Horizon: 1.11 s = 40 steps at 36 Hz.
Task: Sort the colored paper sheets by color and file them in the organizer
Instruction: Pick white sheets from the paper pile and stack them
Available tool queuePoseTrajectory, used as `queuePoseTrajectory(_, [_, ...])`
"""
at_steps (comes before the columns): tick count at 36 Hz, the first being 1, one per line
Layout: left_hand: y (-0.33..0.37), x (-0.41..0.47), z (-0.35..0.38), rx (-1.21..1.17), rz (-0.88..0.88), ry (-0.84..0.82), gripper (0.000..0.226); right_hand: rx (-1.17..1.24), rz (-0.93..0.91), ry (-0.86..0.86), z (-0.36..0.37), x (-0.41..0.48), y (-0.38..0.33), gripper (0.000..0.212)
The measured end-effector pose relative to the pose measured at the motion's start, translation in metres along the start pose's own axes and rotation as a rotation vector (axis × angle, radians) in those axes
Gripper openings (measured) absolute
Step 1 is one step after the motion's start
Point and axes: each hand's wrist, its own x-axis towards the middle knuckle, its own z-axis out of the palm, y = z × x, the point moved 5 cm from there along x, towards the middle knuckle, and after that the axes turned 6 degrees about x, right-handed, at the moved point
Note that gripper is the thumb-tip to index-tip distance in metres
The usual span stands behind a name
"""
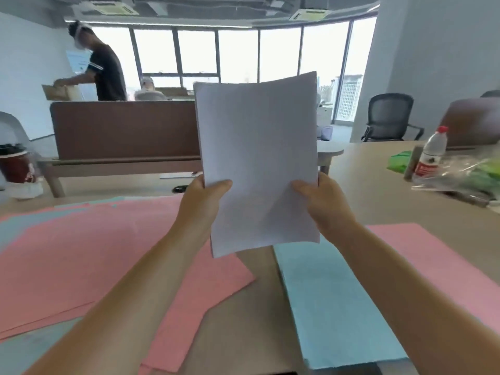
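You hold the white sheets [257, 158] upright in front of you, raised clear of the worktop [243, 328]. The stack is thin, matte and rectangular. Its top edge bows slightly, and its layered edges show at the upper left corner. Your left grip [205, 201] pinches the lower left edge, with the thumb across the front face and the fingers hidden behind. Your right grip [322, 204] pinches the lower right edge in the same way.

The worktop is a smooth, light wood-tone surface. Loose pink sheets [81, 253] lie fanned at the left, overlapping pale blue sheets [10, 234] that show at their far left edge. A squared blue pile [332, 307] lies flat below your right forearm, beside a further pink sheet [433, 255]. A clear plastic bottle [431, 152] with a red cap stands at the far right, next to a crinkled transparent bag [465, 171].
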Motion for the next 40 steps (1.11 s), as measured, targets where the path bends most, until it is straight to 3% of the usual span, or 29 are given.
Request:
queuePoseTrajectory(8, [0.001,-0.039,0.122,0.195,0.058,-0.130,0.020,-0.040,0.068,0.102,-0.134,-0.012,0.021,0.010])
queuePoseTrajectory(12, [-0.008,-0.058,0.183,0.182,0.054,-0.149,0.021,-0.077,0.100,0.118,-0.193,-0.010,0.034,0.007])
queuePoseTrajectory(17, [-0.018,-0.082,0.263,0.183,-0.004,-0.168,0.021,-0.146,0.144,0.107,-0.264,-0.002,0.046,0.019])
queuePoseTrajectory(21, [-0.022,-0.098,0.327,0.175,-0.054,-0.172,0.024,-0.146,0.150,0.117,-0.329,0.005,0.058,0.009])
queuePoseTrajectory(24, [-0.025,-0.111,0.374,0.171,-0.063,-0.181,0.011,-0.207,0.136,0.147,-0.377,0.010,0.070,0.017])
queuePoseTrajectory(28, [-0.028,-0.126,0.433,0.185,-0.084,-0.173,0.014,-0.321,0.167,0.209,-0.436,0.020,0.089,0.020])
queuePoseTrajectory(35, [-0.044,-0.137,0.509,0.306,-0.157,-0.166,0.031,-0.428,0.221,0.203,-0.513,0.033,0.130,0.018])
queuePoseTrajectory(40, [-0.059,-0.142,0.541,0.438,-0.178,-0.205,0.026,-0.529,0.208,0.165,-0.539,0.039,0.150,0.009])
